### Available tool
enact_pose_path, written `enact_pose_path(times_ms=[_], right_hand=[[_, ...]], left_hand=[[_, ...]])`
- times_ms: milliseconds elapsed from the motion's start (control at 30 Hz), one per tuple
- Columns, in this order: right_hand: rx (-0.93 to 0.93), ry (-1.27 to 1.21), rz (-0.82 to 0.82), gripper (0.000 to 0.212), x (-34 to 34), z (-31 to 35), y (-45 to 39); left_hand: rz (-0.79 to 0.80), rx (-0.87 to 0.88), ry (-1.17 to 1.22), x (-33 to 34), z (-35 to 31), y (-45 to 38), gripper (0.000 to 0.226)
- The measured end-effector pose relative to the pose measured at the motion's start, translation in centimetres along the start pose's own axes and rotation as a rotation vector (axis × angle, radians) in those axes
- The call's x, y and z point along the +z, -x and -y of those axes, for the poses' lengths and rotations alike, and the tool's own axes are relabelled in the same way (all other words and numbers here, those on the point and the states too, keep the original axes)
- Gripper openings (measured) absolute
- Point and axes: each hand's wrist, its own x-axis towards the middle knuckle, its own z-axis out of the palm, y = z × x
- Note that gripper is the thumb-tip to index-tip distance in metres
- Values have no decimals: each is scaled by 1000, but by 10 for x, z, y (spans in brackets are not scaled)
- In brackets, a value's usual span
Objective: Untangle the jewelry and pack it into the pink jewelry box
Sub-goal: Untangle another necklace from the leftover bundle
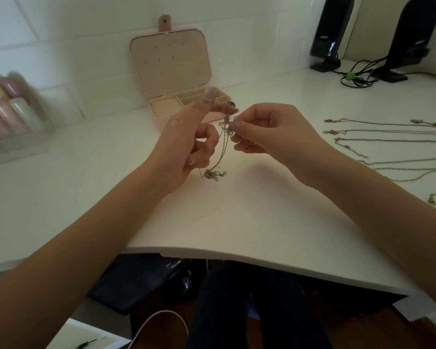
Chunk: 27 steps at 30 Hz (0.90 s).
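A tangle of thin chains (222, 149) hangs between my hands above the white desk (237, 210). My left hand (186, 137) pinches its upper end, the index finger raised. My right hand (269, 132) pinches a small charm on the chains near the top. The tangle's lower end, with a knotted clump (210, 173), rests on the desk. Behind my hands the pink jewelry box (171, 71) stands open with its lid upright against the wall; its beige compartments are partly hidden by my left hand.
Several separate necklaces (388, 139) lie stretched out on the desk at the right. A clear organizer with coloured bottles (8, 109) stands at the left. Two black speakers (332, 34) and their cables (358, 76) are at the back right. The desk's front edge curves near me.
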Motion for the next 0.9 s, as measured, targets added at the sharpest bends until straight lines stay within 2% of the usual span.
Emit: enact_pose_path(times_ms=[300,533,667,800,900], right_hand=[[3,35,-6,8,-1,2,-1],[54,-135,186,14,-5,7,5],[82,-48,195,11,-3,8,5],[46,164,94,6,-11,10,4],[1,224,47,6,-17,11,4]], left_hand=[[-23,-10,-20,0,-1,0,40],[-57,-8,-52,1,-2,1,40],[-65,7,-56,0,-2,1,40],[-90,24,-44,-3,-1,0,40],[-113,35,-42,-5,-2,-1,40]])
